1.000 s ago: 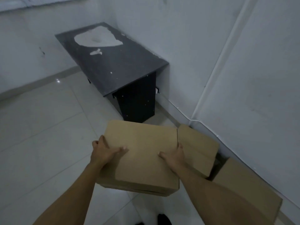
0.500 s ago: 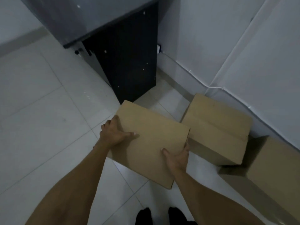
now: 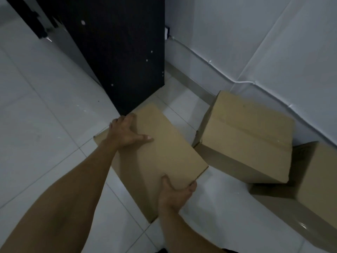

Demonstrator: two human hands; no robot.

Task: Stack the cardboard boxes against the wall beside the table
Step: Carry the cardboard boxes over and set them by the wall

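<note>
Change: since a moment ago the carried box has come lower and closer to the floor beside the table leg, and the view has tipped further down, so the tabletop is out of sight.
Left hand: the left hand (image 3: 127, 134) lies on the far left edge of the carried box (image 3: 164, 154), thumb stretched across the top and fingers wrapped over the edge, gripping it.
Right hand: the right hand (image 3: 175, 194) clasps the near right corner, thumb on top and fingers curled round the side.
Carried box: plain brown cardboard, closed, top face smooth and tilted, with the far end touching or just beside the dark table panel (image 3: 118, 57).
Other boxes: a second box (image 3: 246, 137) sits against the wall (image 3: 273, 42), its top flaps meeting in a seam; a third box (image 3: 319, 179) lies to its right, partly cut off.
Doing it well: likely best to keep both grips firm, turn the box square to the wall, and lower it flat so the edges line up with the second box.
Floor: pale tiles (image 3: 45, 125).
</note>
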